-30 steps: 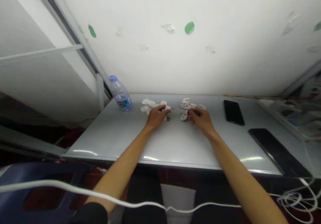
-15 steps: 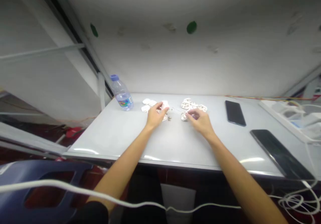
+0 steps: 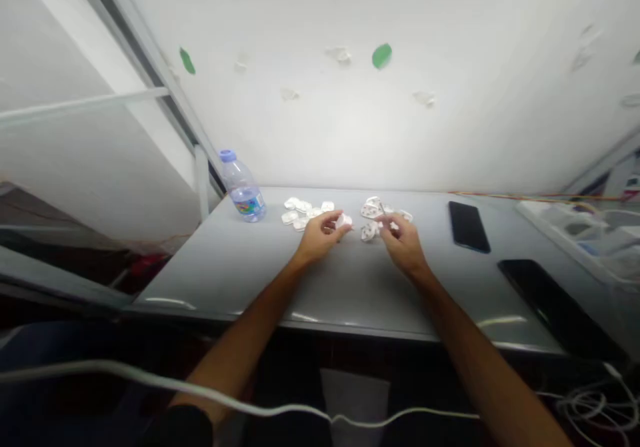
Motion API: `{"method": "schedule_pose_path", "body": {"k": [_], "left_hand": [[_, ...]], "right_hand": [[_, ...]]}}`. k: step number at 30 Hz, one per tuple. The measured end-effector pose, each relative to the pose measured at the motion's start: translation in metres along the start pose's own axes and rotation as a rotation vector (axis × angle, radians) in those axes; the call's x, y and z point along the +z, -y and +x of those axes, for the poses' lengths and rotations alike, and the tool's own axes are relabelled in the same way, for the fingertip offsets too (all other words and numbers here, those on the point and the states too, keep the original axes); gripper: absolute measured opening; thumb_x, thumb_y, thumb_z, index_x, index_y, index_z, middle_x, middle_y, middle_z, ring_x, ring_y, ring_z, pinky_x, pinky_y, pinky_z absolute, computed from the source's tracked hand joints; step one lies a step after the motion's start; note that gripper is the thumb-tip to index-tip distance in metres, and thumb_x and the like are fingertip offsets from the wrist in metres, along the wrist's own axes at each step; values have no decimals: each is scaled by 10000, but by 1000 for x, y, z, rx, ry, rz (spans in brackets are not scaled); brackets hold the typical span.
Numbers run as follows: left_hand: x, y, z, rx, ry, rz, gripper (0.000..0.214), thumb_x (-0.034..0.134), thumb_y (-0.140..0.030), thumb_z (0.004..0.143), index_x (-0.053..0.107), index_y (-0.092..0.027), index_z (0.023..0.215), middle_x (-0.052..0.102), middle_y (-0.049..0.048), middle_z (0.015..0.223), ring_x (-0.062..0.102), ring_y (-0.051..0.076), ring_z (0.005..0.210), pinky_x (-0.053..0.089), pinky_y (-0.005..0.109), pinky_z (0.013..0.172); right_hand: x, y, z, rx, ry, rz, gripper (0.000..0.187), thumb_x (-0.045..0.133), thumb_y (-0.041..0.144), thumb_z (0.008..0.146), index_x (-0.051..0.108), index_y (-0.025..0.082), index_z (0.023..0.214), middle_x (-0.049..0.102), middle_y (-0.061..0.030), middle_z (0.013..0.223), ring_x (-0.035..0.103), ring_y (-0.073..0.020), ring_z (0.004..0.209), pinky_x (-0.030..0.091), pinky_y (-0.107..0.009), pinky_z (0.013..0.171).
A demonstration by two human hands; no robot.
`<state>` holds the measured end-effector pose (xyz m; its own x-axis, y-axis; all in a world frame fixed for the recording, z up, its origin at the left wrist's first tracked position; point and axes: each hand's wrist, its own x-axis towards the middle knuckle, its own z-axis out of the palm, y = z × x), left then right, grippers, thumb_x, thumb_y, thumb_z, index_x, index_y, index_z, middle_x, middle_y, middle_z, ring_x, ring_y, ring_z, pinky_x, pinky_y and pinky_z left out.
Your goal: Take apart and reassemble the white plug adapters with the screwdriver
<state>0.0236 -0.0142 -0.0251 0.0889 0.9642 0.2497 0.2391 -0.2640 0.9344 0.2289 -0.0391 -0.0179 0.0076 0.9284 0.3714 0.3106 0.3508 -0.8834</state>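
My left hand [image 3: 323,233] is closed, thumb and fingers pinching a small white plastic piece [image 3: 343,221] above the table. Beside it lies a loose group of flat white plastic pieces [image 3: 301,210]. In my right hand [image 3: 400,237], also closed, is a slim screwdriver, its thin metal shaft [image 3: 383,208] pointing up past the fingers. Close to that hand are several white plastic parts [image 3: 371,207] with small dark or metal details, like opened plug housings. One such part [image 3: 369,232] sits just left of the right fingers, which partly cover others.
A water bottle [image 3: 244,190] with a blue cap stands at the table's back left. Two dark phones [image 3: 469,225] lie on the right, the nearer one larger. Beyond them is a white power strip [image 3: 560,233] with cables. A white cable [image 3: 280,408] crosses in front of me.
My left hand has shifted right and now holds up a white piece. The screwdriver shaft has swung from pointing left to pointing up. The picture has changed in brightness.
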Motion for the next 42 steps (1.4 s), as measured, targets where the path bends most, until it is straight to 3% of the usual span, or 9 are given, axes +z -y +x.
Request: {"method": "schedule_pose_path", "body": {"k": [4, 10, 19, 25, 29, 32, 34, 37, 42], "left_hand": [[5, 1, -11, 22, 127, -57, 515, 775, -410, 725, 697, -126, 1148, 721, 134, 1072, 667, 215, 881, 554, 343, 774], [5, 4, -16, -9, 181, -138, 472, 790, -403, 720, 709, -138, 1101, 742, 121, 1024, 684, 226, 876, 552, 368, 818], [6, 4, -21, -33, 175, -130, 474, 794, -393, 707, 678, -124, 1080, 735, 120, 986, 690, 206, 843, 565, 366, 808], [-3, 0, -37, 30, -12, 96, 418, 565, -393, 903, 597, -157, 1246, 719, 80, 955, 678, 170, 828, 545, 310, 790], [-19, 2, -54, 57, -116, 417, 349, 461, -344, 950, 612, -190, 1224, 707, 49, 841, 654, 177, 727, 528, 323, 751], [-28, 5, -60, 61, -172, 582, 294, 473, -328, 934, 671, -189, 1101, 695, 73, 835, 646, 228, 804, 507, 397, 845], [-30, 6, -61, 73, -208, 680, 288, 484, -306, 919, 685, -186, 1086, 692, 106, 932, 628, 264, 933, 472, 436, 934], [-28, 3, -58, 104, -245, 862, 415, 465, -325, 929, 602, -187, 1296, 609, 154, 1258, 517, 319, 1211, 396, 484, 1053], [-27, 8, -40, 45, -70, 960, 617, 564, -473, 878, 456, -302, 1461, 323, 127, 1581, 167, 480, 1457, 165, 690, 1125]], "right_hand": [[8, 8, -10, -227, 161, -167, 395, 688, 368, 789, 660, 240, 1162, 661, -98, 1196, 621, -271, 1046, 537, -347, 711], [13, -4, -8, -199, 223, -175, 294, 666, 379, 824, 698, 267, 1094, 724, -64, 1087, 666, -235, 882, 537, -358, 700], [13, 1, -11, -191, 258, -171, 345, 699, 436, 792, 667, 218, 1057, 710, -69, 1017, 658, -227, 877, 537, -356, 716], [12, 3, -11, -264, 314, -277, 324, 648, 257, 793, 662, 233, 1115, 686, -80, 1130, 655, -229, 991, 543, -353, 805], [11, -4, -11, -315, 329, -394, 344, 629, 175, 761, 677, 220, 1099, 687, -97, 1175, 657, -268, 1052, 525, -424, 932], [11, -11, -11, -328, 302, -460, 384, 621, 173, 757, 676, 220, 1134, 683, -113, 1221, 656, -296, 1089, 522, -460, 957], [10, -14, -11, -320, 283, -504, 397, 618, 181, 762, 676, 224, 1152, 674, -114, 1254, 648, -303, 1124, 514, -469, 981], [9, -17, -10, -309, 267, -538, 419, 619, 176, 763, 673, 216, 1176, 662, -114, 1285, 639, -303, 1160, 515, -464, 993], [6, -20, -8, -301, 244, -542, 435, 595, 151, 772, 665, 205, 1198, 635, -117, 1330, 613, -313, 1210, 517, -496, 998]]}}
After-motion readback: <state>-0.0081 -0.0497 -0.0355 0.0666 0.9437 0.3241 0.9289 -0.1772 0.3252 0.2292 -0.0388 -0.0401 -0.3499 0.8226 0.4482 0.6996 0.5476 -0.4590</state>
